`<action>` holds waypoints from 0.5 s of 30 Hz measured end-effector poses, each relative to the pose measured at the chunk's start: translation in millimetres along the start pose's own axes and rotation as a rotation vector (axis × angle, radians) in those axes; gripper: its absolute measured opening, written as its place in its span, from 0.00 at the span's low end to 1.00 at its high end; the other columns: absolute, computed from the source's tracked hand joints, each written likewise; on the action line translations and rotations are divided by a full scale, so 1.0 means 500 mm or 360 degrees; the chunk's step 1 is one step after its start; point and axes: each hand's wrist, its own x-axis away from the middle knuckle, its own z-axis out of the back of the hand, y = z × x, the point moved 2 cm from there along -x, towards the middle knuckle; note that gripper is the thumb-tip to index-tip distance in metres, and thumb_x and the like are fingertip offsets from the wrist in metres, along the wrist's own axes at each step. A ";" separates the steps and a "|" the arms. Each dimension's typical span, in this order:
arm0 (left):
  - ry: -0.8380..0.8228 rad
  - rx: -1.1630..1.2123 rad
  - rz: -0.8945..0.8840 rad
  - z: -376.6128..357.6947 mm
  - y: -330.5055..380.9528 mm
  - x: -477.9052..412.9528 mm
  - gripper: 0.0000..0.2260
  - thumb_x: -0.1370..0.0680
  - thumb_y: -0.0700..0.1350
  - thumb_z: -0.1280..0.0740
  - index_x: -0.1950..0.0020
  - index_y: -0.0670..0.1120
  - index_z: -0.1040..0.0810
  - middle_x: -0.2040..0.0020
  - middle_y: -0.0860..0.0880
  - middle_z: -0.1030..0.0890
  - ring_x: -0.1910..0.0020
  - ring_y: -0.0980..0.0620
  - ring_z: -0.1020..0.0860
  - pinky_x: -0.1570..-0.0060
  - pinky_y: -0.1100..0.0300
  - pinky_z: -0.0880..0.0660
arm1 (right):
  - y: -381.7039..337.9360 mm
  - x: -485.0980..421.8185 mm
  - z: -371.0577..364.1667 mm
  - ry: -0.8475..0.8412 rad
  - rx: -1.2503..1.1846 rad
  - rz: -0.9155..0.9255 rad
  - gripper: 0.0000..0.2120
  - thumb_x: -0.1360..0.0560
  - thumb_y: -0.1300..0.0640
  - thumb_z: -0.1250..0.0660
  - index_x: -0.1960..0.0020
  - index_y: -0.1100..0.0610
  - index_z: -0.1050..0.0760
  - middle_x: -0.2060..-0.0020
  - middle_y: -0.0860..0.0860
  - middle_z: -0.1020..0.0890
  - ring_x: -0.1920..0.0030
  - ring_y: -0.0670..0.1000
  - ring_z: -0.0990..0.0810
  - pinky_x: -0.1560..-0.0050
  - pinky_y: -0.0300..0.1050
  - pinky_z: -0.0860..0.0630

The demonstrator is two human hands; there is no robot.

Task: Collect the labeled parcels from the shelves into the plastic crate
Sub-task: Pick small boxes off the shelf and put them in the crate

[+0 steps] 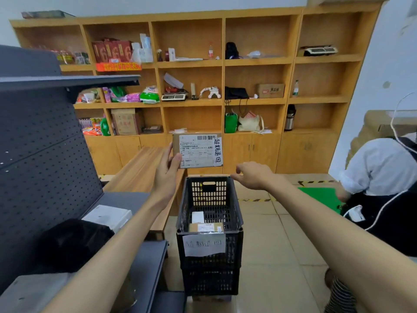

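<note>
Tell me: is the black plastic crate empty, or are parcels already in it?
Not empty: the black plastic crate holds a brown labelled parcel and a white item on its bottom.

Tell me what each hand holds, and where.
The left hand grips the labeled parcel by its left edge, thumb on its front. The right hand holds nothing.

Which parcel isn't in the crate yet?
The brown box with the handwritten strip, gripped by the left hand; the white packet and the small carton lie inside the crate.
</note>
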 end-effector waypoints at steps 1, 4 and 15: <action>-0.0014 0.0004 0.0001 0.001 -0.014 -0.029 0.25 0.14 0.49 0.41 0.18 0.50 0.42 0.31 0.50 0.22 0.35 0.60 0.23 0.35 0.62 0.26 | 0.003 -0.032 -0.004 -0.0010 0.0003 -0.0011 0.20 0.18 0.41 0.44 0.42 0.56 0.25 0.47 0.53 0.20 0.49 0.53 0.23 0.56 0.47 0.29; -0.0030 0.0024 0.0012 0.007 -0.056 -0.119 0.24 0.14 0.48 0.42 0.19 0.50 0.41 0.33 0.51 0.21 0.35 0.59 0.22 0.37 0.64 0.25 | 0.010 -0.124 -0.014 -0.0066 0.0012 -0.0039 0.19 0.18 0.41 0.44 0.42 0.56 0.26 0.46 0.53 0.20 0.49 0.54 0.23 0.56 0.48 0.29; -0.0116 0.0048 0.0262 -0.034 -0.314 -0.353 0.22 0.14 0.48 0.42 0.20 0.52 0.40 0.35 0.52 0.19 0.40 0.63 0.20 0.43 0.67 0.23 | 0.071 -0.414 -0.168 -0.0239 -0.0281 -0.0155 0.19 0.18 0.44 0.43 0.43 0.58 0.25 0.45 0.56 0.19 0.46 0.57 0.22 0.44 0.54 0.25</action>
